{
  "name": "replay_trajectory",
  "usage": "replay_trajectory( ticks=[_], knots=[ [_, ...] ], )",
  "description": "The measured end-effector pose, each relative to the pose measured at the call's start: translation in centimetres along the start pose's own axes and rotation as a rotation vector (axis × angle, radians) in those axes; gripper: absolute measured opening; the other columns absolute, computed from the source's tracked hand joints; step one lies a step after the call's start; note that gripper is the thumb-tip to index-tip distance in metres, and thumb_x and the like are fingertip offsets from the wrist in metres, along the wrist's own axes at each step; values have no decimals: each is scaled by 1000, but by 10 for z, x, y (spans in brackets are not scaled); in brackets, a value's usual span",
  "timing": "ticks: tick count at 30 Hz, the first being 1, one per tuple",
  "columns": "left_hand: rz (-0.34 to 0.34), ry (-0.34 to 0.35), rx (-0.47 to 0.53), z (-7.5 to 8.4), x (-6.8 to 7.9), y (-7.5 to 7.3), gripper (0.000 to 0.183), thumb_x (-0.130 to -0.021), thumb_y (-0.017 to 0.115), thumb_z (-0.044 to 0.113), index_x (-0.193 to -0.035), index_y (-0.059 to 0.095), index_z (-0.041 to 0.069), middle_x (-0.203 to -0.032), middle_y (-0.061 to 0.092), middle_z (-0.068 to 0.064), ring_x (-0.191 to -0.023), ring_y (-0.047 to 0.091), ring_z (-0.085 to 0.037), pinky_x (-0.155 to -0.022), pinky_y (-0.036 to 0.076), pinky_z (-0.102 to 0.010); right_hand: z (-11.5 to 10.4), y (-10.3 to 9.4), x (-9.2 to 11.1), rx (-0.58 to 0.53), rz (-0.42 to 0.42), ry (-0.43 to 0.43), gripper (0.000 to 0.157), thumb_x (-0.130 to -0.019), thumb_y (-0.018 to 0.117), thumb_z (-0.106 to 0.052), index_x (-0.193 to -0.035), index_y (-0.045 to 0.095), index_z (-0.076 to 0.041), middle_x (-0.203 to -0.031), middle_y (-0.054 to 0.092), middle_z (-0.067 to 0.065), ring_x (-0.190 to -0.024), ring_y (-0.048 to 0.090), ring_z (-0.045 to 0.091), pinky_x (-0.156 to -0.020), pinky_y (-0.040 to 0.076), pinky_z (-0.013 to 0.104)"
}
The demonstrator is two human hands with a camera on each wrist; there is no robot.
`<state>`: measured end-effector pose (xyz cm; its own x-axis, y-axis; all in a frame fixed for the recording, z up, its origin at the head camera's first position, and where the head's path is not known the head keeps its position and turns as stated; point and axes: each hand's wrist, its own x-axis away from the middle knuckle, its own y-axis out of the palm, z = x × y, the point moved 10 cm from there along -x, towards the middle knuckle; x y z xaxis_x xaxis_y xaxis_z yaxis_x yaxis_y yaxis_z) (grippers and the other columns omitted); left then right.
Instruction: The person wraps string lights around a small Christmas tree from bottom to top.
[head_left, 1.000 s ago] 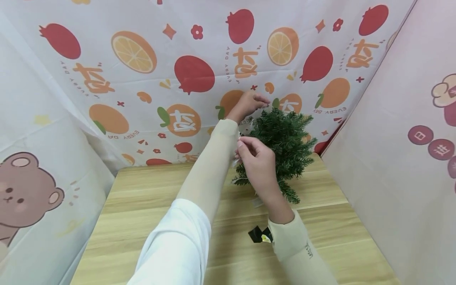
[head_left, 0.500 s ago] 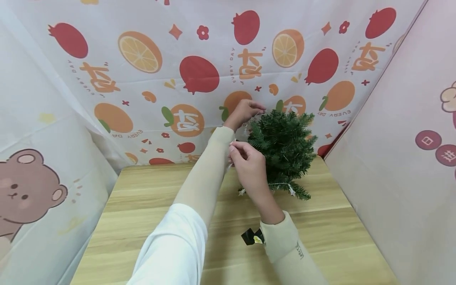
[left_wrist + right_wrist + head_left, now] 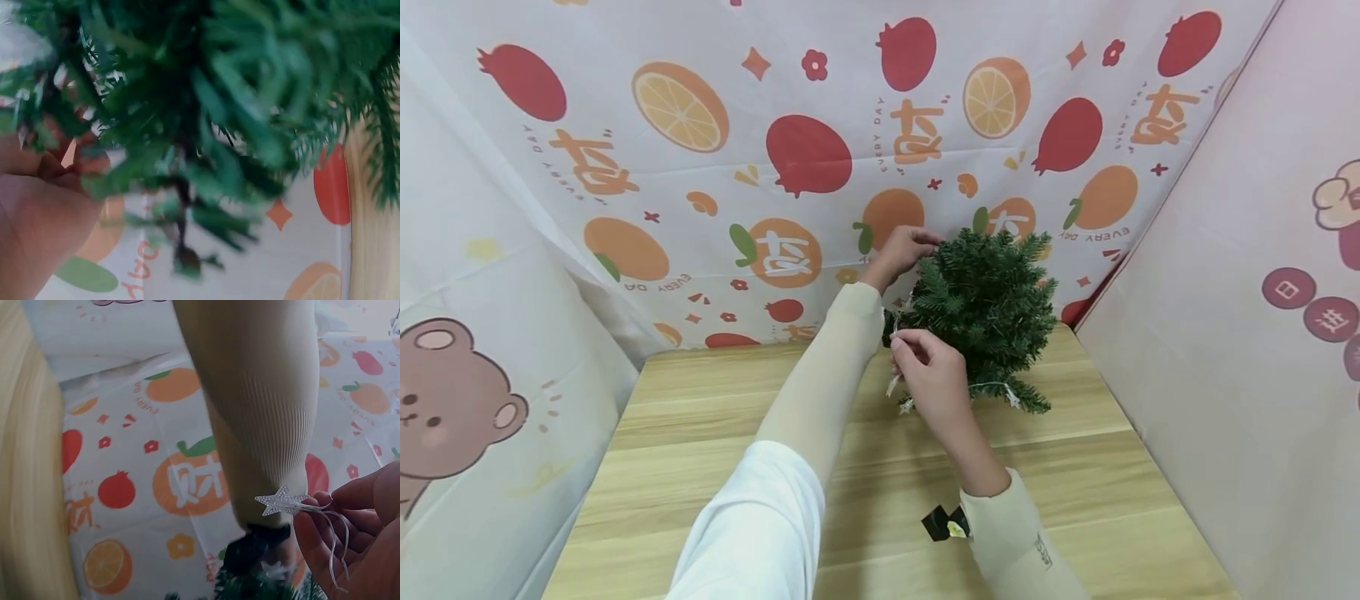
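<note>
Star light string (image 3: 282, 502): a clear star and its thin wire are pinched in the fingers of the right hand (image 3: 929, 372), just beside the left flank of the small green tree (image 3: 988, 304), with further stars (image 3: 1013, 398) draped along the tree's lower branches. The tree stands at the back of the wooden table (image 3: 700, 442) against the fruit-print backdrop (image 3: 715, 167). The left hand (image 3: 901, 250) reaches to the tree's upper left with curled fingers touching the branches; what it grips cannot be told.

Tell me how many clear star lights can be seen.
3: one star pinched in the right hand, two at the tree base. Branches may hide more.
</note>
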<state>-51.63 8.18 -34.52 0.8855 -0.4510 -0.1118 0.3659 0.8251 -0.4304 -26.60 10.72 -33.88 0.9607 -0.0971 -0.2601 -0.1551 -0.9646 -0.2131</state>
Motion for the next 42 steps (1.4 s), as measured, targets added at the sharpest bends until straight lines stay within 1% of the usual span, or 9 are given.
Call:
replay_trajectory(
  ticks=[7, 13, 16, 20, 23, 26, 32, 37, 42],
  knots=[
    [-7, 11, -15, -8, 14, -5, 25, -104, 58, 13, -123, 72, 9, -134, 65, -9, -128, 57, -24, -107, 48, -40, 20, -2, 13, 69, -4, 20, 15, -100, 64, -22, -104, 76, -14, -77, 70, 1, -73, 68, 24, -61, 54, 28],
    [-21, 50, 95, -6, 36, -6, 28, -104, 57, 12, -129, 69, 9, -138, 63, -8, -126, 59, -24, -107, 48, -43, 34, -4, 24, 79, 6, 48, 13, -98, 66, -21, -103, 76, -15, -78, 71, 1, -75, 69, 25, -62, 54, 28],
    [5, 68, 162, -7, 62, -13, 30, -103, 58, 12, -131, 67, 8, -136, 63, -10, -125, 60, -27, -107, 48, -44, 39, -5, 29, 55, 4, 76, 14, -99, 66, -22, -104, 75, -14, -81, 71, 2, -77, 69, 26, -64, 57, 30],
    [74, 69, 204, -18, 109, -13, 32, -102, 62, 18, -133, 65, 12, -133, 65, -10, -119, 63, -23, -102, 52, -37, 47, -5, 35, 14, -17, 110, 16, -100, 65, -21, -107, 74, -11, -86, 72, 7, -80, 70, 26, -66, 60, 31],
    [149, 65, 197, -28, 147, -8, 31, -100, 65, 20, -131, 67, 16, -123, 68, -10, -97, 65, -17, -84, 55, -29, 54, -2, 39, -4, -47, 133, 16, -100, 64, -21, -106, 73, -10, -89, 72, 10, -83, 70, 27, -69, 61, 36],
    [242, 90, 177, -33, 179, -5, 29, -99, 66, 20, -127, 70, 16, -113, 67, -12, -80, 58, -17, -67, 49, -25, 59, -2, 40, 2, -50, 143, 16, -100, 65, -22, -105, 73, -10, -89, 71, 9, -82, 69, 25, -70, 61, 38],
    [378, 171, 113, -27, 219, 3, 27, -99, 66, 20, -125, 71, 16, -108, 67, -4, -74, 54, -14, -60, 44, -24, 62, -7, 41, 84, -43, 121, 19, -99, 66, -29, -105, 75, -13, -90, 72, 7, -79, 65, 18, -67, 56, 29],
    [339, 286, 33, -8, 234, 18, 26, -99, 67, 17, -124, 72, 15, -107, 69, -1, -70, 52, -11, -58, 44, -25, 59, -14, 44, 132, -41, 105, 13, -98, 67, -26, -101, 75, -16, -89, 71, 3, -79, 61, 14, -66, 50, 26],
    [291, 482, -61, 20, 239, 32, 25, -97, 67, 12, -121, 73, 10, -117, 71, -4, -74, 54, -10, -63, 47, -24, 57, -24, 47, 109, -30, 113, 12, -98, 66, -21, -100, 73, -12, -85, 69, 5, -78, 62, 21, -64, 50, 26]
  ],
)
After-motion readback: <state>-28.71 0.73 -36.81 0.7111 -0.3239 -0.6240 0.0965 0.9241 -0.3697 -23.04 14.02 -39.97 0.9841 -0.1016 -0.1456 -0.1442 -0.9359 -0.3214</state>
